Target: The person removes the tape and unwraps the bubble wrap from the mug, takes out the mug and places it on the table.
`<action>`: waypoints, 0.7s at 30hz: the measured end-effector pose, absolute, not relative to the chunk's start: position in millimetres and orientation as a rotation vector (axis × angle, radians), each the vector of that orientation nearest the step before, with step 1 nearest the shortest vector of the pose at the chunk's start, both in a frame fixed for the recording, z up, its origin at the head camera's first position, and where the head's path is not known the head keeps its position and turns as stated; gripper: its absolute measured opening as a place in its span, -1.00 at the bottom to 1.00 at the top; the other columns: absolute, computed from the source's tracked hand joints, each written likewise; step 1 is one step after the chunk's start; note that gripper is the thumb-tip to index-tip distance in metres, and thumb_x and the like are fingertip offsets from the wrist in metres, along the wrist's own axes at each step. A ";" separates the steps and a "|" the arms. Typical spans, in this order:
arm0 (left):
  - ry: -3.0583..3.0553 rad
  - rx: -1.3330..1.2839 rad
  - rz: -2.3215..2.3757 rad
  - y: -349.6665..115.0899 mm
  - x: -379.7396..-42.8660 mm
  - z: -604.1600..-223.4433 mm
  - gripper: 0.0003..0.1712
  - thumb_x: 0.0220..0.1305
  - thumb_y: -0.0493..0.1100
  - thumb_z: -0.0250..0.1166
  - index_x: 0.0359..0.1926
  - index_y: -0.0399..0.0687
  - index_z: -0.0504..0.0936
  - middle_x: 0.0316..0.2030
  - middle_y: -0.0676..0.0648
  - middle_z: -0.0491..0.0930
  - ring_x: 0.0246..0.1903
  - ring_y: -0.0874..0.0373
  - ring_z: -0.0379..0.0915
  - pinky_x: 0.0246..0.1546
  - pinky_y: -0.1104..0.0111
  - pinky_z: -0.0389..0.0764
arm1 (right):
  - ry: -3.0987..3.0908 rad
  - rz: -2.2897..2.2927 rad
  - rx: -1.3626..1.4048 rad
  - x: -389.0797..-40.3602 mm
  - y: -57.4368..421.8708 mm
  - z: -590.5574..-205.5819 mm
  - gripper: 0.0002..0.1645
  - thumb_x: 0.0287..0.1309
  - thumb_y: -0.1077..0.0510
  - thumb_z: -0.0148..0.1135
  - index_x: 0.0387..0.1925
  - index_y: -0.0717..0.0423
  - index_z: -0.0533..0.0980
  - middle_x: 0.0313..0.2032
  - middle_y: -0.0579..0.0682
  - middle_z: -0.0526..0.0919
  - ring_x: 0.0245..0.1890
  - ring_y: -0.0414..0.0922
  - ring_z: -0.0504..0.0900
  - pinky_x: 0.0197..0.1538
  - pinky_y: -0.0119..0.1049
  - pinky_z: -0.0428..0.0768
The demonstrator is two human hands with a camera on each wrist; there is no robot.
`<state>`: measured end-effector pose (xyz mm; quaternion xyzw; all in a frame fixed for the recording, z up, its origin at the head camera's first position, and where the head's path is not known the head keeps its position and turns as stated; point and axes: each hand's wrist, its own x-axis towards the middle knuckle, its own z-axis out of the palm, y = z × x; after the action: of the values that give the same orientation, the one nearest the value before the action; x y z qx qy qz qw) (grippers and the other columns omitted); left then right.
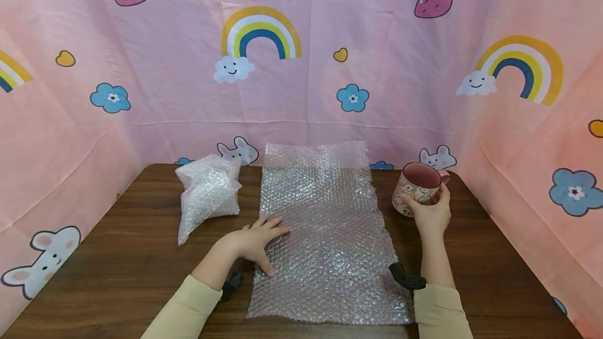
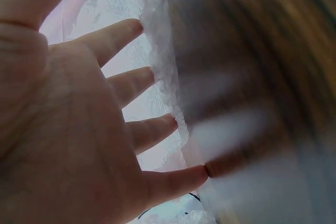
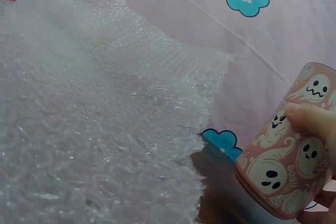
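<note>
A pink mug [image 1: 411,195] with a ghost pattern is at the right of the table, tilted in the head view. My right hand [image 1: 432,214] grips it, the thumb across its front in the right wrist view, where the mug [image 3: 286,156] shows ghost faces and lettering. A sheet of bubble wrap [image 1: 325,245] lies flat down the middle of the table. On its left edge rests my left hand [image 1: 258,239], fingers spread and straight. The left wrist view shows that hand's fingertips [image 2: 167,121] touching the wrap's edge.
A bubble-wrapped bundle [image 1: 209,192] sits at the back left of the dark wooden table [image 1: 118,266]. Pink printed cloth [image 1: 311,98] hangs behind the table and along both sides. The far end of the bubble wrap reaches up against the back cloth.
</note>
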<state>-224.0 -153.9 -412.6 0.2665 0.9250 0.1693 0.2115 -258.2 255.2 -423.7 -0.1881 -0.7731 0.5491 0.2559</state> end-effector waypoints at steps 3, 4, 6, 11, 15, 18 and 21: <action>2.571 0.744 0.469 -153.3 -224.1 -412.0 0.16 -0.19 0.02 0.60 0.44 0.04 0.21 0.47 -0.19 -0.13 0.41 -0.29 -0.37 0.17 -0.36 -0.07 | -2.101 1.491 -0.512 -259.3 255.0 -425.5 0.14 -0.07 -0.08 0.50 0.45 -0.02 0.06 0.30 0.18 0.30 0.27 0.13 0.29 0.27 0.02 0.29; 2.572 0.745 0.468 -153.3 -224.0 -411.8 0.16 -0.20 0.02 0.60 0.44 0.04 0.21 0.47 -0.19 -0.13 0.41 -0.29 -0.37 0.17 -0.36 -0.06 | -2.101 1.492 -0.512 -259.6 255.0 -426.1 0.14 -0.07 -0.08 0.51 0.45 -0.02 0.06 0.30 0.18 0.30 0.27 0.13 0.29 0.27 0.03 0.29; 2.572 0.743 0.467 -153.2 -224.2 -411.6 0.16 -0.19 0.02 0.60 0.44 0.04 0.21 0.47 -0.19 -0.13 0.41 -0.29 -0.37 0.17 -0.36 -0.06 | -2.104 1.498 -0.513 -260.0 254.9 -427.2 0.15 -0.07 -0.09 0.51 0.45 -0.03 0.06 0.30 0.18 0.30 0.27 0.12 0.29 0.27 0.03 0.28; 2.570 0.727 0.475 -153.2 -224.6 -411.9 0.16 -0.20 0.01 0.60 0.44 0.06 0.21 0.47 -0.19 -0.13 0.41 -0.28 -0.37 0.18 -0.36 -0.07 | -2.128 1.505 -0.523 -260.7 255.3 -429.7 0.18 -0.09 -0.12 0.51 0.46 -0.03 0.04 0.31 0.18 0.28 0.28 0.13 0.27 0.27 0.03 0.27; 2.570 0.728 0.476 -153.2 -225.0 -412.5 0.16 -0.20 0.01 0.61 0.44 0.05 0.21 0.47 -0.19 -0.13 0.41 -0.28 -0.37 0.18 -0.36 -0.07 | -2.137 1.506 -0.523 -260.7 256.0 -432.4 0.20 -0.10 -0.13 0.51 0.46 -0.04 0.03 0.32 0.17 0.27 0.29 0.12 0.27 0.27 0.02 0.27; 2.572 0.731 0.472 -153.3 -225.2 -413.0 0.16 -0.21 0.01 0.61 0.44 0.06 0.22 0.47 -0.19 -0.12 0.41 -0.28 -0.37 0.17 -0.36 -0.07 | -2.128 1.524 -0.511 -260.4 256.6 -434.6 0.19 -0.09 -0.12 0.51 0.47 -0.03 0.03 0.33 0.16 0.26 0.29 0.11 0.26 0.28 0.00 0.27; 2.570 0.728 0.476 -153.6 -225.3 -413.4 0.16 -0.21 0.01 0.61 0.44 0.05 0.22 0.47 -0.18 -0.12 0.41 -0.28 -0.37 0.17 -0.36 -0.07 | -2.120 1.542 -0.498 -260.5 256.8 -436.4 0.19 -0.08 -0.10 0.50 0.47 -0.02 0.01 0.33 0.17 0.25 0.30 0.11 0.25 0.29 0.00 0.25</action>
<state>-225.3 -153.6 -413.4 0.2622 0.9256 0.1715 0.2126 -260.5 256.8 -436.4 -0.1815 -0.7723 0.5618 0.2344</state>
